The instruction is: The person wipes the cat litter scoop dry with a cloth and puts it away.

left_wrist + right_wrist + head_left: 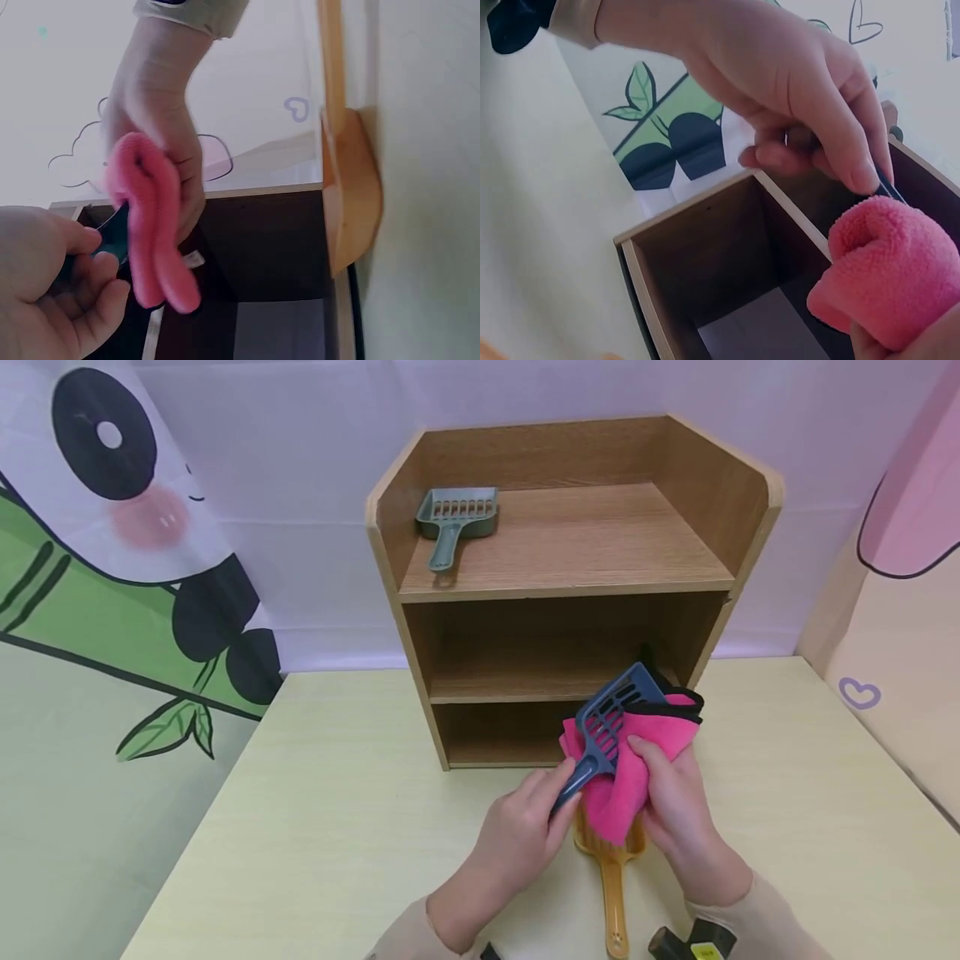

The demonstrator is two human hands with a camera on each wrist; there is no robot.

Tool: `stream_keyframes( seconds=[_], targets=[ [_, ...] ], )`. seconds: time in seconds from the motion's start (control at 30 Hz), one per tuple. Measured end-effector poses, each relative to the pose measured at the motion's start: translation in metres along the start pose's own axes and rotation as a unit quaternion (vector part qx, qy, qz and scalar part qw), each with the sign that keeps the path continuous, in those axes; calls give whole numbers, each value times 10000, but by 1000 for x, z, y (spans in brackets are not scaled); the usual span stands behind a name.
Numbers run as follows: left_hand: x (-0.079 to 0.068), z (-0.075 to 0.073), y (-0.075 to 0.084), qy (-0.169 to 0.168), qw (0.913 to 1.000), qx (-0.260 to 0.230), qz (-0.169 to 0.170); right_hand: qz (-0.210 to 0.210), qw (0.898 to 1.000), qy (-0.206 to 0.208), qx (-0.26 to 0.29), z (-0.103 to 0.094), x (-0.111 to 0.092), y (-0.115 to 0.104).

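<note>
My left hand (521, 831) grips the handle of a blue slotted litter scoop (602, 720), its head tilted up and to the right. A bright pink cloth (622, 785) with black edging is bunched in my right hand (678, 806), thumb on top, and lies against the scoop's slotted head. In the left wrist view the folded pink cloth (154, 225) hangs from the right hand. The right wrist view shows the left fingers pinching the handle right beside the cloth (900, 262). Below both hands a yellow-orange scoop (613, 893) lies on the table, its head partly hidden by the cloth.
A wooden shelf unit (566, 592) with three levels stands at the back of the table (337, 860). On its top level, at the left, sits a grey-green scoop (453, 518) with its handle toward me. A printed cloth backdrop (322, 510) hangs behind.
</note>
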State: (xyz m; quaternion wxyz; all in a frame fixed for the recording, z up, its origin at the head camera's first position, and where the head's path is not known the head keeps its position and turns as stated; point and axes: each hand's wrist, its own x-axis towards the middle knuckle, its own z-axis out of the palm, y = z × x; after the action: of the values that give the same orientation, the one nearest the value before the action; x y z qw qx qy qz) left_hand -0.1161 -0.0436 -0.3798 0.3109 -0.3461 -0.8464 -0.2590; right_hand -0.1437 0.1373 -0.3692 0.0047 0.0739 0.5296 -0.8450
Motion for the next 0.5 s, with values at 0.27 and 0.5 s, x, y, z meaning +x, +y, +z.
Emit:
stream_keyframes(
  seconds=[0.27, 0.5],
  targets=[
    [4, -12, -8, -18, 9995, -314, -76, -723, 9966, -15, -403, -13, 8, -7],
    [8, -28, -17, -312, 9920, -939, -782, -822, 9827, -748, -1481, -26, 11, -14]
  ],
)
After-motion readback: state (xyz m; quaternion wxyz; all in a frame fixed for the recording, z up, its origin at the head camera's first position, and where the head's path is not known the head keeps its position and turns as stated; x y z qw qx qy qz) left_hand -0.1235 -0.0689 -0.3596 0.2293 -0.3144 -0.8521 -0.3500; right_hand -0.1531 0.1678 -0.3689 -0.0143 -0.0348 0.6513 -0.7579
